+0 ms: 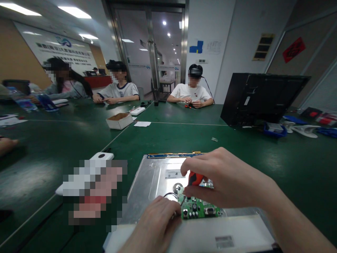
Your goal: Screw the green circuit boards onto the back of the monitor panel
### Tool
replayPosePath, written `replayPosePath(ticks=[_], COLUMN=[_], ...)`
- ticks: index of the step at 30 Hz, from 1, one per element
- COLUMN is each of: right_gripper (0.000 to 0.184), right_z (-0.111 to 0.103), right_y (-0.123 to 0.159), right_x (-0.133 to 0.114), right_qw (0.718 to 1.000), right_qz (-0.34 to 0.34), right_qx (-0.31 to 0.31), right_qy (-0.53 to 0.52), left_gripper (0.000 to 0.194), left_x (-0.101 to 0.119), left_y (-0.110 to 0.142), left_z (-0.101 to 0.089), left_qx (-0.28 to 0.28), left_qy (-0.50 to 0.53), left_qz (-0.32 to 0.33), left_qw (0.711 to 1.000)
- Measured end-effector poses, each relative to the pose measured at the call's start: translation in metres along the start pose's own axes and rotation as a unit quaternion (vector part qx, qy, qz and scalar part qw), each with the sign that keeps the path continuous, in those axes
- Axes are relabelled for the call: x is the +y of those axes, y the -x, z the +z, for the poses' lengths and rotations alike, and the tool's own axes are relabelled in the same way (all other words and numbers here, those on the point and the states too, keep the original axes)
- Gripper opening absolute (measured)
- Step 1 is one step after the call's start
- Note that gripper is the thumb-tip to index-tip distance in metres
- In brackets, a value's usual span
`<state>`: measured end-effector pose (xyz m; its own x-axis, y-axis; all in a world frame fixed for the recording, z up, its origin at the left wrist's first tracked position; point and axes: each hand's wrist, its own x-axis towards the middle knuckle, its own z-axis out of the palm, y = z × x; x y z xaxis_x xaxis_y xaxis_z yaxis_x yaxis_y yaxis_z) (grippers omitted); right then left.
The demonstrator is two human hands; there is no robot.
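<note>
A green circuit board point(201, 208) lies on the metal back of a flat display panel point(147, 182) in front of me. My right hand point(223, 182) is closed round the red-and-black handle of a screwdriver point(195, 178), above the board's upper left part. Most of the tool is hidden by the fingers. At the board's left edge, my left hand point(158, 221) rests with curled fingers pressed together; whatever is between them is hidden. A thin dark wire point(170, 194) arcs over the panel beside the left fingertips. Along the panel's far edge runs a narrow blue circuit strip point(171, 155).
On the green table point(181, 135), a white power bank point(102, 156) and a blurred-out object lie left of the panel. Farther off are an open white box point(119, 121) and a black monitor point(263, 98). Several people sit across the table, one holding red-handled tools point(190, 106).
</note>
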<state>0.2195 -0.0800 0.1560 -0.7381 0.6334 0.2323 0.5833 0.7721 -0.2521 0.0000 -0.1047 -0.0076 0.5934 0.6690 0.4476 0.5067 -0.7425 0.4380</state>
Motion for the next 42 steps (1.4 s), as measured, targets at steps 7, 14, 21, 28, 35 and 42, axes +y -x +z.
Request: replayPosePath(ticks=[7, 14, 21, 28, 35, 42], right_gripper=[0.013, 0.011, 0.013, 0.012, 0.012, 0.011], right_z=[0.004, 0.011, 0.018, 0.019, 0.019, 0.019], right_y=[0.000, -0.005, -0.007, -0.008, -0.009, -0.007], right_x=[-0.003, -0.003, -0.004, -0.006, -0.006, -0.010], right_qw=[1.000, 0.998, 0.997, 0.996, 0.996, 0.995], right_qz=[-0.017, -0.037, -0.042, -0.033, -0.031, -0.035], right_qx=[-0.023, -0.057, -0.066, -0.080, -0.082, -0.083], right_qy=[0.006, -0.007, 0.012, 0.011, 0.024, 0.039], left_gripper=[0.019, 0.018, 0.019, 0.023, 0.025, 0.020], left_x=[-0.004, -0.002, 0.000, 0.000, -0.002, -0.002], left_y=[0.002, 0.001, -0.001, -0.001, 0.001, 0.001], left_z=[0.005, 0.005, 0.003, 0.005, 0.006, 0.005], left_qx=[0.016, 0.030, 0.042, 0.046, 0.043, 0.012], left_qy=[-0.004, -0.003, 0.002, 0.006, 0.008, 0.012], left_qz=[-0.003, -0.005, -0.003, 0.003, 0.006, -0.007], left_qw=[1.000, 1.000, 0.999, 0.999, 0.999, 1.000])
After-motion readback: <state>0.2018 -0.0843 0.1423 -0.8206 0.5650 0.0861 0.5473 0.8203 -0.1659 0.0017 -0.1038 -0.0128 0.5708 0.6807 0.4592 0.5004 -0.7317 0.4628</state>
